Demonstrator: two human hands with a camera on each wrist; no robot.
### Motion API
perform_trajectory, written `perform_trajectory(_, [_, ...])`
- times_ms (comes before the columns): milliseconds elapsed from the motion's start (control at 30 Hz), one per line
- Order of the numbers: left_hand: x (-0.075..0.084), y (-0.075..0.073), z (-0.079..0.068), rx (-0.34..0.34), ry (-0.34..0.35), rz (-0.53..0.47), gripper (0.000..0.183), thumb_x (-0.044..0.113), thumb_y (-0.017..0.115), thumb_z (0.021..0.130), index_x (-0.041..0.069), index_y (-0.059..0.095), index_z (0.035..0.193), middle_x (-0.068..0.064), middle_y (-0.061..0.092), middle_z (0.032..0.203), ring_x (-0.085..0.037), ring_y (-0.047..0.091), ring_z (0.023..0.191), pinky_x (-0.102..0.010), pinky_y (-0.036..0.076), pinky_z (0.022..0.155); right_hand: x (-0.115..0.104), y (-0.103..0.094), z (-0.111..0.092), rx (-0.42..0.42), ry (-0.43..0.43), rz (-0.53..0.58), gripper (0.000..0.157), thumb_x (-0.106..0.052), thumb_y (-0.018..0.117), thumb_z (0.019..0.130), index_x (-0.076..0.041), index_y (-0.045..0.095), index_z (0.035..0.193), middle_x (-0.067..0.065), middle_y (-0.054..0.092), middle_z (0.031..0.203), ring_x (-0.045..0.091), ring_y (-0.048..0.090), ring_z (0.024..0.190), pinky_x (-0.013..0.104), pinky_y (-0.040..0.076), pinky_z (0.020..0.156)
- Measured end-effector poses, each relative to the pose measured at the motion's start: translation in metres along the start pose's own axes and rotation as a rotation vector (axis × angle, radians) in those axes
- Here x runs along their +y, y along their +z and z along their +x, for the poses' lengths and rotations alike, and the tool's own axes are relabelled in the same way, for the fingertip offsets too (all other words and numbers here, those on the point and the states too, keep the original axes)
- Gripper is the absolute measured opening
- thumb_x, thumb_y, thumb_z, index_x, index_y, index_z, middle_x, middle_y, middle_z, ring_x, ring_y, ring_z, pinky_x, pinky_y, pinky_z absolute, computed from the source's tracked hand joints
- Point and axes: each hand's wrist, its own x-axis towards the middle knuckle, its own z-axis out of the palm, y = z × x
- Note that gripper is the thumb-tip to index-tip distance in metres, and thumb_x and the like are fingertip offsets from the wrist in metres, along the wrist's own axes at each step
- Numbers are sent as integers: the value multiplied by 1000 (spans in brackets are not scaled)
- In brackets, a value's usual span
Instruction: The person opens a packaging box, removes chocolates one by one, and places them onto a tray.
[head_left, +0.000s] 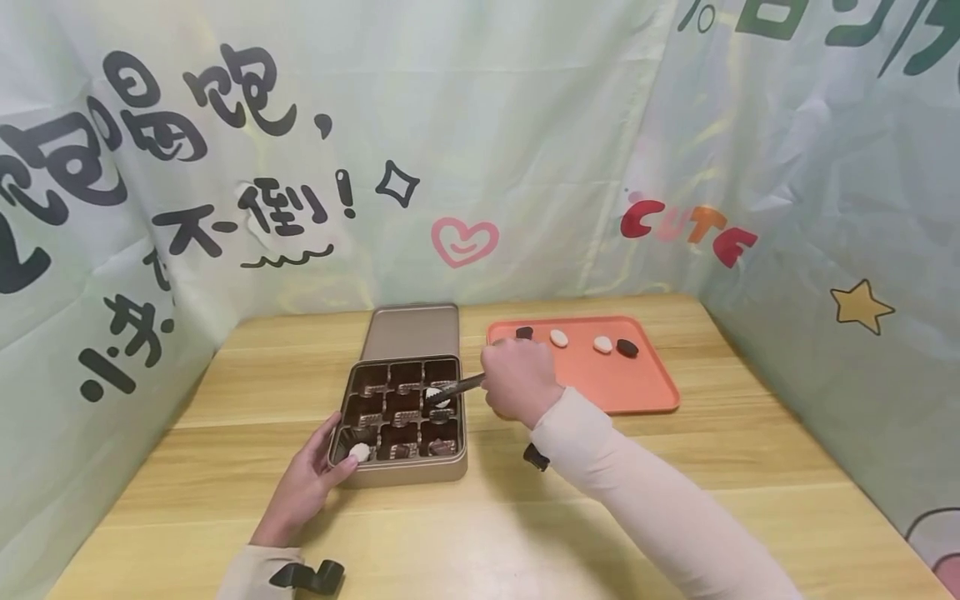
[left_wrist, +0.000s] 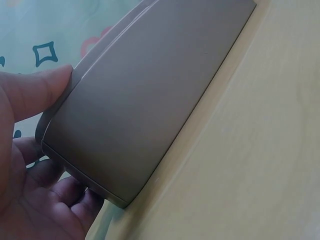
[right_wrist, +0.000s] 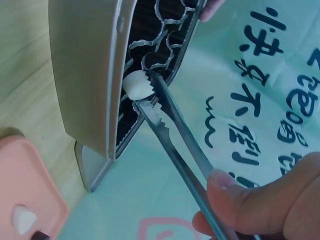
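Observation:
A brown tin box (head_left: 408, 473) holds a dark divided insert with several compartments. My left hand (head_left: 311, 467) grips its front left corner, thumb on the rim and fingers along the side. In my right hand (head_left: 521, 379) are metal tongs (right_wrist: 172, 150) with serrated tips, reaching over the box's right side. Between the tips is a rounded white piece (right_wrist: 138, 86), at the middle compartment of the right column; whether it touches the bottom is hidden. Another white piece (head_left: 360, 452) lies in the front left compartment, near my left thumb. A dark piece (head_left: 439, 447) appears in the front right compartment.
Behind the box lies its open lid (head_left: 412, 332). An orange tray (head_left: 600, 387) to the right carries white pieces (head_left: 558, 337) and dark pieces (head_left: 627, 348) along its far side; my right hand partly covers its left edge. Printed cloth (head_left: 525, 167) hangs around the wooden table (head_left: 450, 542).

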Motion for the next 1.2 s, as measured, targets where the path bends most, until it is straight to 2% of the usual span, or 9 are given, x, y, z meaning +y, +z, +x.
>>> perform_trajectory(167, [1, 1, 1, -2, 4, -8, 80, 9, 65, 92, 3, 14, 154, -28, 16, 155, -47, 26, 136, -11, 45, 84, 9, 0, -7, -66, 59, 91, 31, -33, 77, 81, -17, 59, 61, -4, 46, 56, 13, 41, 45, 30, 34, 35])
perform_trajectory(233, [1, 2, 1, -4, 9, -3, 80, 8, 65, 92, 2, 14, 154, -28, 16, 155, -47, 26, 136, -13, 39, 92, 13, 1, -11, -86, 78, 132, 31, -33, 77, 82, -17, 59, 62, -4, 45, 53, 12, 39, 44, 28, 31, 35])
perform_trajectory(400, [1, 2, 0, -11, 10, -2, 81, 9, 65, 92, 2, 14, 154, -28, 17, 155, -46, 27, 136, -24, 38, 100, 24, 5, -19, -114, 113, 198, 27, -33, 77, 83, -20, 62, 65, -6, 48, 52, 12, 41, 45, 27, 28, 36])
perform_trajectory(533, [0, 2, 0, -16, 7, 0, 81, 10, 65, 92, 1, 13, 154, -28, 17, 155, -46, 27, 137, -37, 33, 104, 32, 9, -25, -111, 136, 239, 23, -34, 76, 84, -21, 65, 68, -8, 52, 58, 11, 45, 47, 27, 30, 36])
perform_trajectory(600, [-1, 1, -1, -16, 7, 7, 81, 10, 65, 92, 1, 13, 154, -29, 16, 155, -45, 27, 137, -40, 32, 105, 37, 10, -27, -99, 142, 259, 22, -34, 75, 85, -20, 67, 69, -8, 53, 61, 11, 45, 46, 26, 30, 36])
perform_trajectory(767, [-1, 0, 0, -7, 9, 25, 80, 11, 64, 93, 2, 13, 154, -28, 17, 155, -45, 26, 137, -42, 30, 106, 50, 12, -31, -75, 174, 339, 17, -30, 74, 87, -15, 71, 82, -6, 57, 65, 13, 45, 43, 25, 28, 37])
perform_trajectory(900, [-2, 0, -1, -4, 0, 23, 81, 12, 65, 93, 3, 14, 154, -28, 16, 155, -46, 26, 137, -45, 28, 107, 60, 16, -35, -76, 223, 353, 17, -32, 73, 87, -15, 73, 88, -6, 60, 65, 14, 45, 44, 26, 27, 38])
perform_trajectory(1067, [-4, 0, -5, 4, -5, 43, 80, 11, 65, 92, 2, 14, 154, -29, 16, 155, -47, 26, 136, -48, 29, 106, 73, 24, -41, -89, 254, 358, 17, -32, 73, 88, -15, 73, 87, -5, 61, 69, 14, 47, 47, 28, 34, 38])
perform_trajectory(1200, [-4, 0, -2, 8, 20, 54, 80, 12, 65, 93, 2, 15, 154, -28, 18, 155, -46, 28, 136, -47, 30, 105, 88, 31, -45, -77, 302, 350, 18, -31, 73, 87, -13, 71, 87, -1, 59, 71, 17, 49, 51, 31, 39, 41])
